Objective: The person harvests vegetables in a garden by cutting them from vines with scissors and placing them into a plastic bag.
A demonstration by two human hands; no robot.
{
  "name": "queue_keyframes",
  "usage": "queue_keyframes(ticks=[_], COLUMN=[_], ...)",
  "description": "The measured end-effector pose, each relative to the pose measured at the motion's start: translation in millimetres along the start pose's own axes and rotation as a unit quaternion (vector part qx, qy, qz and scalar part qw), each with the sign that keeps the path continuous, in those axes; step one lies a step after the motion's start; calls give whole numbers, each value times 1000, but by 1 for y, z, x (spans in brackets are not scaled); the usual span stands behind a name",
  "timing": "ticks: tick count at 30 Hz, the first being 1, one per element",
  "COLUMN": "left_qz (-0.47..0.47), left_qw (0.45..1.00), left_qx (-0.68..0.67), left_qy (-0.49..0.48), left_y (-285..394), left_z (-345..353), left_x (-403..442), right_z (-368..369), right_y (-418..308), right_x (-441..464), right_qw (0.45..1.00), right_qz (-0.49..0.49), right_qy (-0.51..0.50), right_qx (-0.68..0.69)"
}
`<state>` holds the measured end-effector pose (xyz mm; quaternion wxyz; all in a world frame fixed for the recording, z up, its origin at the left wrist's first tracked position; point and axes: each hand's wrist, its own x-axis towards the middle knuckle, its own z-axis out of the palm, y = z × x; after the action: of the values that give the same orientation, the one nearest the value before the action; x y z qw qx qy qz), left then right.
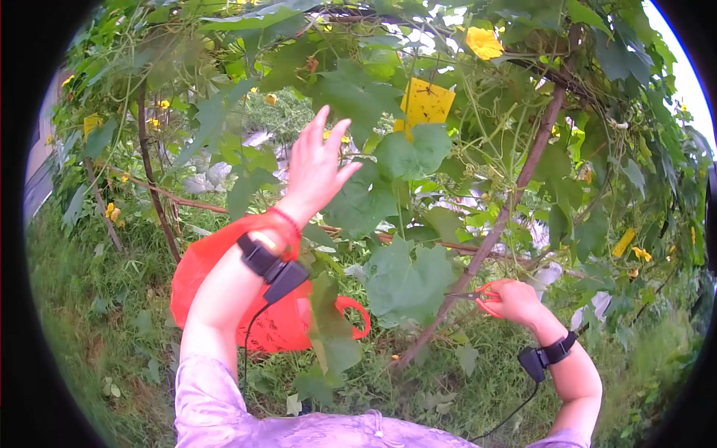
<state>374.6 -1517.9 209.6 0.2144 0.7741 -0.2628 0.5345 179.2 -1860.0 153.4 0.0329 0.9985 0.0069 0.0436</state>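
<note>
My left hand (315, 166) is raised among the vines with its fingers apart and nothing in it. A red plastic bag (216, 261) hangs from that forearm, beside a black wrist strap. Lower right, my right hand (514, 301) is closed around red-handled scissors (489, 296), whose blades point left across a wooden pole. A large green leaf (411, 280) lies just left of the blades. Between the hands and farther up hangs a yellow sticky card (427, 104) with dark specks.
A slanted wooden pole (515, 198) runs from upper right to lower middle. A thin horizontal branch (187, 200) crosses behind the leaves. Yellow flowers (484, 43) dot the vines, and grass (97, 321) covers the ground. Thin cables run from both wrist straps.
</note>
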Motion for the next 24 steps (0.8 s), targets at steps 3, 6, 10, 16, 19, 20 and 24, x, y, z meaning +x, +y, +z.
queue_keyframes(ticks=[3,6,10,16,19,20,24], left_qz=[1,-5,-27,-135,-109,-56,-27], left_qw=[998,996,996,979,982,985,976], left_qx=[61,87,84,-128,-155,-148,-69], left_qy=[29,17,30,85,-27,-69,-204], left_y=[6,2,-29,-49,-30,-22,0], left_z=[21,41,59,26,8,6,1], left_x=[22,39,53,20,-18,-29,-58], right_z=[-27,-52,-44,-56,-60,-62,-61], right_y=[-13,-32,-28,-28,-33,-34,-51], right_x=[0,-4,-2,2,12,17,36], right_qw=[996,977,967,973,969,971,979], right_qz=[-5,51,-49,-30,-49,-44,-71], right_qy=[-3,-27,45,133,135,117,125], right_qx=[93,203,245,184,200,205,147])
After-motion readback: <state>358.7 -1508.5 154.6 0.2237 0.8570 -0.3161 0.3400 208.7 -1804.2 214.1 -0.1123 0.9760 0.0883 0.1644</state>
